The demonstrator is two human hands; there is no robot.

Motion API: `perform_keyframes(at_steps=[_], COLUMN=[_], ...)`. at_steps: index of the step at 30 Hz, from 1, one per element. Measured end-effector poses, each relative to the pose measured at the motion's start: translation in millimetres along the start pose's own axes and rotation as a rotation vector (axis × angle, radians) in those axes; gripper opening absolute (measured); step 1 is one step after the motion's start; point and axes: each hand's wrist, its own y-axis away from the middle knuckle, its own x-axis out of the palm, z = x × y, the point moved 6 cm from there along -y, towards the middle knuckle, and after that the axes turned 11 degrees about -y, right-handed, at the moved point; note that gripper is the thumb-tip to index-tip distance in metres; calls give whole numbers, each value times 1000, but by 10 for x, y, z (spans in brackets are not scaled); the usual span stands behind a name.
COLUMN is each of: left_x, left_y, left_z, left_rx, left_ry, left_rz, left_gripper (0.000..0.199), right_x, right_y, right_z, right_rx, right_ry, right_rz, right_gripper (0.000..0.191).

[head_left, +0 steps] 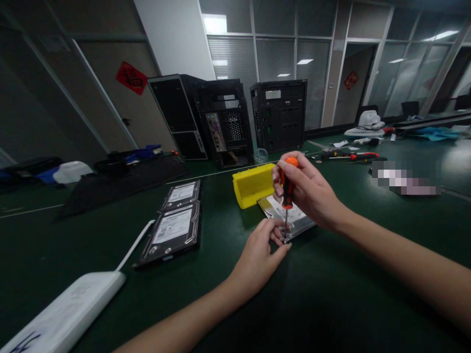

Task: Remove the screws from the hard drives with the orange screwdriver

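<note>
Right hand [312, 193] wrapped closed around the orange-and-black screwdriver [286, 189], held upright with the orange cap under the fingertips, presumably so the shaft can spin while pressing straight down. Tip planted at the near corner of the silver hard drive [290, 218], lying flat on the green table [331, 294] just in front of the yellow bin [252, 185]. Left hand [259, 257] pinched at that same corner, thumb and fingers nearly closed beside the tip — apparently steadying drive or screw; impossible to tell whether anything small is gripped. Yellow bin's inside hidden from this angle, contents not visible. Further left, two dark hard drives [176, 223] label-up, one behind the other; a white router [69, 309] at the near edge; open computer cases [228, 120] standing at the back.
</note>
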Motion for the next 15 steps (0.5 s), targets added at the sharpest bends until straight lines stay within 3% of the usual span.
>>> perform_keyframes(at_steps=[7,11,15], left_x=[-10,-4,2], left_y=[9,5,10], left_z=[-15,-7,7], left_rx=[1,14,15], left_ry=[-4,9,13], left_rz=[-2,-8,-16], left_gripper=[31,31,32], right_x=[75,116,107], right_y=[43,79,90], right_z=[-34,-23,-5], right_rx=[31,-2,-30], right_ry=[3,-4,27], right_rz=[40,-6,-33], right_gripper=[15,33,24])
